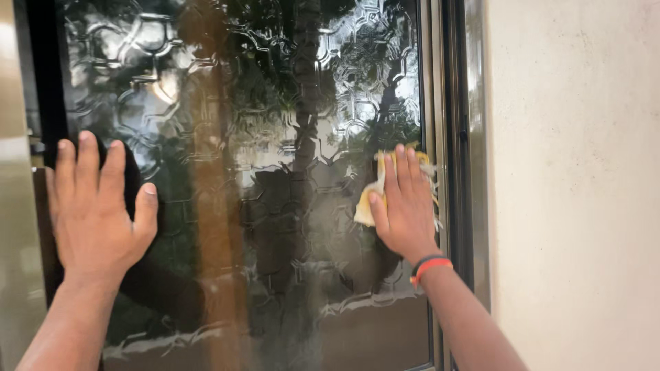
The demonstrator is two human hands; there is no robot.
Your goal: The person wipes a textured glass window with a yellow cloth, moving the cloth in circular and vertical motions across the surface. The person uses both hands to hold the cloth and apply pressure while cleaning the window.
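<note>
You are wiping the dark patterned glass pane (261,172), your right hand (405,206) pressing a yellow cloth (366,206) flat under open fingers. Your left hand (96,206) is resting open, holding nothing, against the glass; next, I judge, the cloth needs moving toward it.

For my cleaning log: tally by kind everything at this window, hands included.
Hands: 2, left hand flat on the glass, right hand pressing the cloth
Yellow cloth: 1
Patterned glass pane: 1
Wristbands: 2, black and orange
Total: 6

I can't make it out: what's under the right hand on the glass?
A yellow cloth pressed flat against the patterned glass by the right hand. Its edges stick out; the middle is covered.
</note>
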